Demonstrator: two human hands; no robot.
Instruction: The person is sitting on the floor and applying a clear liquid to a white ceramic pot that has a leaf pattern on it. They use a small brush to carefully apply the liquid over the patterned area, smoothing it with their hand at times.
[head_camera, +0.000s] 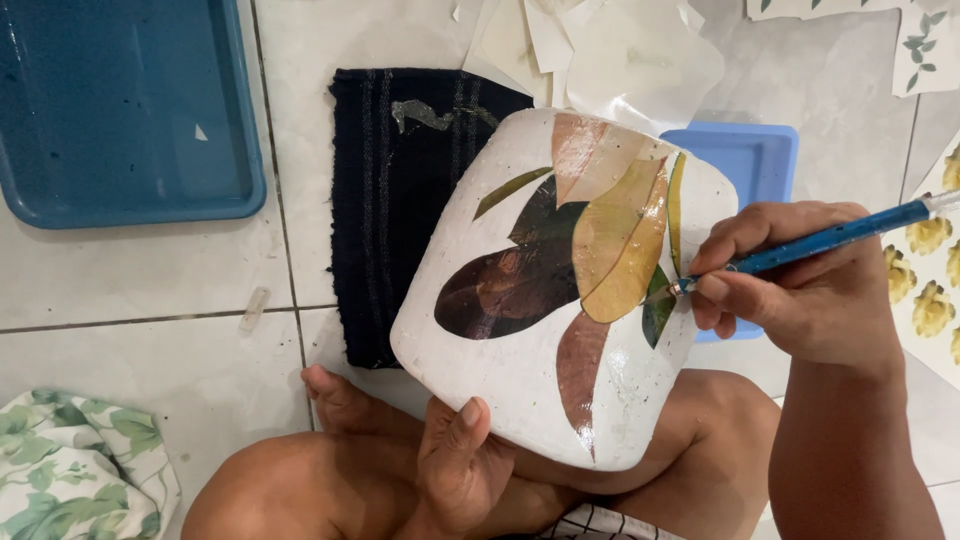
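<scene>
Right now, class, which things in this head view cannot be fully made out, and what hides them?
- Small blue tray: mostly behind the white pot.
- Left hand: fingers hidden under the pot.
- Brush: tip too small to tell; the handle's end is cut off by the right edge.
- Big blue tray: cut off by the top and left edges.
- Flower sheet: cut off by the right edge.

White rounded pot (520, 370) tilting on lap above tiled floor, bearing pasted brown, yellow, green leaf cutouts (560, 265). Blue-handled brush (820, 240) lying slanted, tip touching pot's right side.
</scene>
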